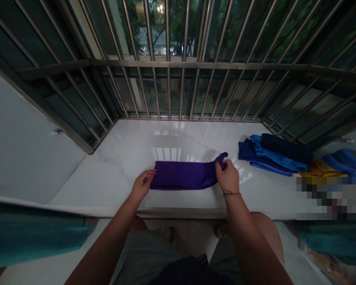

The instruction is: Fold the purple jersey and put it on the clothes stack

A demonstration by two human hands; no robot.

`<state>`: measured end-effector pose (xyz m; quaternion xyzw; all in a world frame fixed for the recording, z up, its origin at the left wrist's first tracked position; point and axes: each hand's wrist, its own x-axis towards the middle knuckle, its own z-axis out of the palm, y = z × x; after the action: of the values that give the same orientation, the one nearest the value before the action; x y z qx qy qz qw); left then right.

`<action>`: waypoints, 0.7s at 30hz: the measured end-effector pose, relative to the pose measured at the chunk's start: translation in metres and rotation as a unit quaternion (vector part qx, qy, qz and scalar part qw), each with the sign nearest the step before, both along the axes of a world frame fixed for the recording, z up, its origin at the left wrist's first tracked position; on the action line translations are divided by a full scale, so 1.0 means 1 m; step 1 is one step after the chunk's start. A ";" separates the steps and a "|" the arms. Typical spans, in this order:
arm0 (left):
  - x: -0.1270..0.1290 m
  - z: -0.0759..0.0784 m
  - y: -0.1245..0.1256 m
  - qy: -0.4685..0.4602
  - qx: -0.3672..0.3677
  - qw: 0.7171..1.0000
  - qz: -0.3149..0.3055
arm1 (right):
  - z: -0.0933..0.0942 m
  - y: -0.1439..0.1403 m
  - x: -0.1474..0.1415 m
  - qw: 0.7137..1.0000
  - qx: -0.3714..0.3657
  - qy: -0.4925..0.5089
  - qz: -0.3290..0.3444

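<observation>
A purple cloth (180, 175), folded into a long flat strip, lies across the white ledge in front of me. At its left end is my left hand (141, 185), with fingertips and thumb closed on the edge of the fabric. My right hand (229, 176), with a thin band at the wrist, grips the other end. There the fabric is bunched and lifted, and a small tip pokes out above my fingers. What kind of garment the cloth is, I cannot tell.
Folded blue and navy clothes (273, 154) are stacked on the right of the white ledge (106, 174). Beyond them lie a yellow item (323, 169) and a blue item (351, 159). Metal window bars (169, 91) enclose the back. Teal curtains (32, 237) hang at both sides.
</observation>
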<state>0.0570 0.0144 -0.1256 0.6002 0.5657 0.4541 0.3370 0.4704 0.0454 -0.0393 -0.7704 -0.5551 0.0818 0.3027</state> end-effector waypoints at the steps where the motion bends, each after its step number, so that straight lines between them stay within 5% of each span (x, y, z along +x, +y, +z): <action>1: 0.000 0.000 0.000 -0.009 -0.006 1.000 -0.002 | 0.003 0.004 -0.019 0.999 0.030 0.025 0.029; 5: -0.005 -0.002 -0.002 -0.039 -0.025 0.999 0.012 | 0.001 0.012 -0.115 0.976 0.068 0.059 0.197; 8: -0.005 -0.005 -0.001 -0.049 -0.022 0.998 0.029 | -0.019 0.004 -0.187 0.932 0.005 -0.017 0.362; 11: -0.002 -0.007 0.002 -0.040 -0.012 0.999 0.020 | -0.044 -0.013 -0.233 0.898 -0.030 -0.034 0.437; 15: 0.001 -0.010 0.004 -0.028 0.007 0.999 0.017 | -0.065 -0.024 -0.245 0.897 -0.035 -0.039 0.439; 21: 0.000 -0.015 0.003 -0.032 0.002 0.999 0.035 | -0.064 -0.013 -0.237 0.913 -0.006 -0.041 0.405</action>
<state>0.0567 0.0173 -0.1406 0.5657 0.5749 0.4855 0.3373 0.2333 0.0324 -0.1037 -0.4839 -0.8311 0.1693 0.2155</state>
